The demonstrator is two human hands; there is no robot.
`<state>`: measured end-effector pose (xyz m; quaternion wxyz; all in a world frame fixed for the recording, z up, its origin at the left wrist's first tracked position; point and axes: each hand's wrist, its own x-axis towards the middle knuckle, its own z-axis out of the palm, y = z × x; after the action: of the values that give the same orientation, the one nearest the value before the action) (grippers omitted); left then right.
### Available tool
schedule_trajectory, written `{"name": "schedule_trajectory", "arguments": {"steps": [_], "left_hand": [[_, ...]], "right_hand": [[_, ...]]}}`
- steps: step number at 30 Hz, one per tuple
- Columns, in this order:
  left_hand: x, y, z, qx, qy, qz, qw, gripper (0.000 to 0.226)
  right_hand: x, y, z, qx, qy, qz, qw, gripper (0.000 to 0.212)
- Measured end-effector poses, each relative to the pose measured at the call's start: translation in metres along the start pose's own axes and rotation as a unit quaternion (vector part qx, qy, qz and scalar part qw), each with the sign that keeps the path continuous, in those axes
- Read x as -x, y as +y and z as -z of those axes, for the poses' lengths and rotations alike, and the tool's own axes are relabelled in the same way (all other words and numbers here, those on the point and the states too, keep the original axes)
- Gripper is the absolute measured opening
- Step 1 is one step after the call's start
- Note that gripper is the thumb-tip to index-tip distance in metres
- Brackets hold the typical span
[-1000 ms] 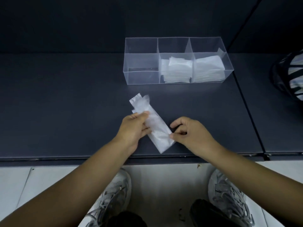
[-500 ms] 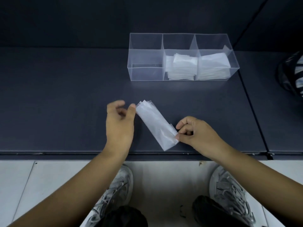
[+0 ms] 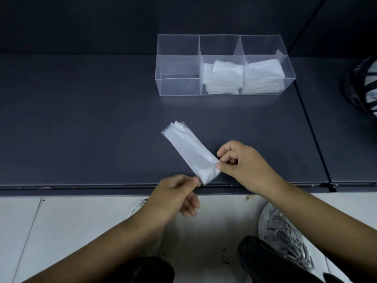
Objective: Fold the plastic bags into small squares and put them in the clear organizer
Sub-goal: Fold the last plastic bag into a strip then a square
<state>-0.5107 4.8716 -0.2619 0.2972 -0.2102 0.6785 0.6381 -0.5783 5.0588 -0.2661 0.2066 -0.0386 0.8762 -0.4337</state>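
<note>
left hand (image 3: 175, 193) came back from the far tip; it and right hand (image 3: 243, 162) pinch the folded bag (image 3: 188, 150) at its near end, strip stretching away up-left.

From here I count one bag strip (image 3: 189, 154), one clear organizer (image 3: 177, 86) with three compartments, and two stacks of squares: middle stack (image 3: 224, 78), right stack (image 3: 263, 76).

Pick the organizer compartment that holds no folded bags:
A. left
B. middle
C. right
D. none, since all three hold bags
A: in the organizer, the left compartment shows only clear walls and bare floor, while stacks of folded bags fill the other two.
</note>
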Motion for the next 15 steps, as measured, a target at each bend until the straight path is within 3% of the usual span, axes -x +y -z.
{"name": "schedule_trajectory", "arguments": {"steps": [2, 3, 5, 6, 8, 10, 12, 15], "left_hand": [[-0.001, -0.008, 0.002, -0.16, 0.098, -0.16, 0.969, 0.003], [-0.001, -0.009, 0.003, -0.261, 0.136, -0.257, 0.92, 0.01], [-0.011, -0.01, 0.002, -0.416, 0.147, -0.379, 0.814, 0.043], [-0.017, -0.011, 0.001, -0.465, 0.132, -0.4, 0.779, 0.06], [-0.024, -0.01, 0.0, -0.504, 0.104, -0.389, 0.764, 0.079], [-0.027, -0.012, 0.001, -0.512, 0.099, -0.379, 0.765, 0.08], [-0.026, -0.016, 0.003, -0.519, 0.11, -0.396, 0.75, 0.073], [-0.028, -0.014, 0.006, -0.482, 0.138, -0.451, 0.738, 0.042]], "right_hand": [[0.002, 0.0, -0.001, 0.0, 0.004, 0.001, 1.0, 0.02], [0.003, 0.0, -0.001, -0.002, 0.006, 0.001, 1.0, 0.021], [0.005, -0.001, -0.002, -0.006, 0.008, 0.0, 1.0, 0.023], [0.005, -0.002, -0.002, -0.006, 0.007, -0.001, 1.0, 0.023], [0.006, -0.004, 0.0, -0.013, -0.001, -0.008, 1.0, 0.023], [0.008, -0.005, 0.005, -0.048, -0.016, -0.034, 0.998, 0.021], [0.011, -0.008, 0.009, -0.111, -0.034, -0.075, 0.99, 0.019], [0.017, -0.012, 0.014, -0.169, -0.063, -0.105, 0.978, 0.02]]}}
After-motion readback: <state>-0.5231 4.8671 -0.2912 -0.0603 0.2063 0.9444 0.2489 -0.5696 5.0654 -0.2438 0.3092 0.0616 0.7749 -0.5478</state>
